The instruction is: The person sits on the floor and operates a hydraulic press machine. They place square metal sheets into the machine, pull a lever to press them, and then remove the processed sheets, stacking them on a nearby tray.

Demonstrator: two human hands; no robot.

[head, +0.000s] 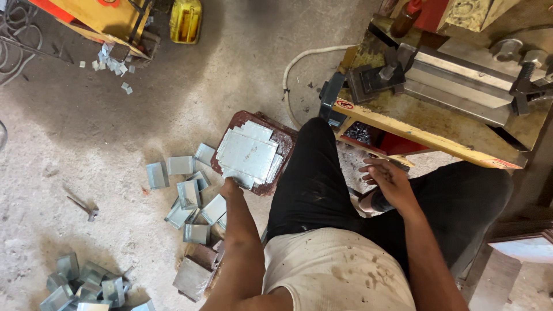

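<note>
**Hand at the sheet-metal stack**

Mid-frame, the left hand [231,187] pinches flat grey metal plates [249,154] stacked on a rusty round stool [282,141]. The right hand [390,183] hovers open, empty. Bent shiny brackets [187,196] litter the rough concrete floor [86,150].

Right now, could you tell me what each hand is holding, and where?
Left hand touches the near edge of the flat metal sheets; grip unclear. Right hand is empty.

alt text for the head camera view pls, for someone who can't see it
Seen from above, a seated person's left hand touches a stack of flat metal sheets on a reddish stool, while the right hand hovers open over the lap. Bent metal pieces litter the concrete floor; a yellow press machine stands ahead.
</note>
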